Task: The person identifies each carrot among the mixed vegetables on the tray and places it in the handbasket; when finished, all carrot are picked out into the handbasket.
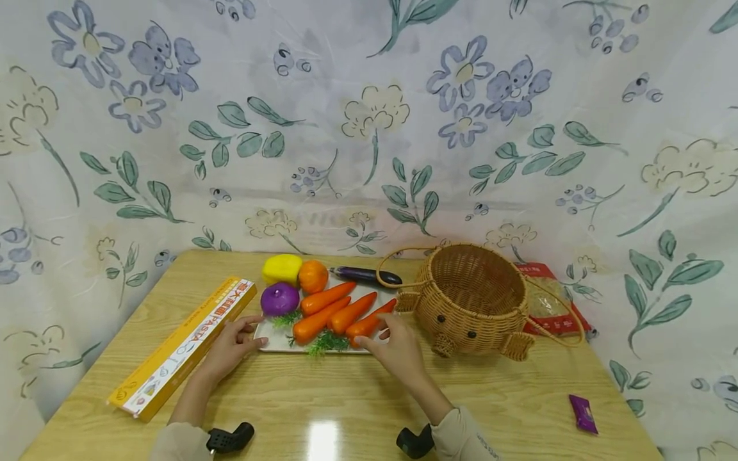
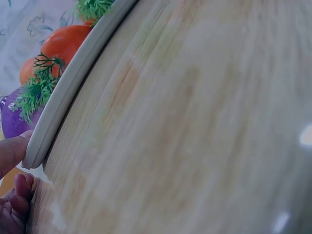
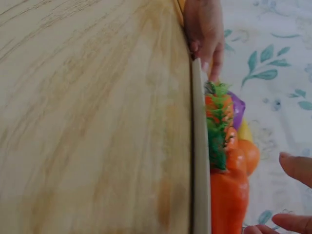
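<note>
A white tray [image 1: 279, 344] lies on the table, bearing several orange carrots [image 1: 328, 298] with green tops, a purple onion [image 1: 280, 299], an orange [image 1: 313, 276], a yellow fruit [image 1: 282, 269] and a dark eggplant [image 1: 364, 276]. At the tray's near left corner, my left hand [image 1: 232, 344] holds the edge; in the left wrist view its thumb [image 2: 10, 152] touches the rim. My right hand [image 1: 399, 349] hovers around the rightmost carrot [image 1: 369, 325], thumb and fingers spread. The right wrist view shows those fingers [image 3: 296, 168] apart from the carrots.
Left of the tray lies a long yellow pasta box [image 1: 187, 346]. A pig-shaped wicker basket [image 1: 469, 307] stands close on the right, its handle over the eggplant's end. Behind it is a red food bag [image 1: 550, 301]. A small purple packet [image 1: 583, 413] lies near the right edge.
</note>
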A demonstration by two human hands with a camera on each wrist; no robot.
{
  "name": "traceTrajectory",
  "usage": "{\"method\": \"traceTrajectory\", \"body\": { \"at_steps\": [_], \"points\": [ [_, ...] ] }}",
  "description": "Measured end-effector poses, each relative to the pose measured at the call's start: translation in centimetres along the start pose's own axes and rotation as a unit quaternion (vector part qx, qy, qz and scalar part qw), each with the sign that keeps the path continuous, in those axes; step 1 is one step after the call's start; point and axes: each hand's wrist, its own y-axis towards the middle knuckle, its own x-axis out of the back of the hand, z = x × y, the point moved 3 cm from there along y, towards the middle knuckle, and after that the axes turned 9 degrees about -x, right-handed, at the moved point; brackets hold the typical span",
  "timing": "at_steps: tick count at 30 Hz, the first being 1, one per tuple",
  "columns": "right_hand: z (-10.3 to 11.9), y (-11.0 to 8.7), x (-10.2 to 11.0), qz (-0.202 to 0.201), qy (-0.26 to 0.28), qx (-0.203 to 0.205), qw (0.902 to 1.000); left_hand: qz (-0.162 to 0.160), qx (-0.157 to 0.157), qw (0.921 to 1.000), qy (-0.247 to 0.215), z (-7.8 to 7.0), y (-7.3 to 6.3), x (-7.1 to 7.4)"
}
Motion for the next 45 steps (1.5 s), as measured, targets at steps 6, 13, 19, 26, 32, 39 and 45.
{"method": "traceTrajectory", "body": {
  "at_steps": [6, 13, 19, 26, 32, 39, 45],
  "points": [
    [-0.8, 0.2, -1.9, -0.038, 0.015, -0.061, 0.9973, -0.01, 0.003, 0.9999, -0.007, -0.2, -0.1, 0.0],
    [-0.6, 0.8, -3.2, -0.081, -0.011, -0.146, 0.9859, -0.015, 0.005, 0.9999, 0.003, -0.4, -0.1, -0.1],
    [-0.4, 1.5, -4.0, -0.103, -0.063, -0.188, 0.9746, -0.012, 0.01, 0.9999, -0.002, -0.1, 0.0, -0.2],
    [-0.3, 1.9, -4.6, -0.096, -0.079, -0.195, 0.9728, -0.014, 0.011, 0.9998, 0.0, 0.0, 0.0, -0.2],
    [-0.5, 1.9, -5.2, -0.098, -0.075, -0.204, 0.971, -0.018, 0.005, 0.9998, -0.01, -0.1, -0.4, 0.0],
    [-0.4, 2.1, -5.8, -0.129, -0.063, -0.205, 0.9683, -0.023, 0.006, 0.9996, -0.016, 0.0, -0.2, 0.0],
    [-0.4, 2.0, -6.4, -0.142, -0.062, -0.203, 0.9668, -0.025, 0.012, 0.9995, -0.018, -0.1, -0.4, -0.2]
  ]
}}
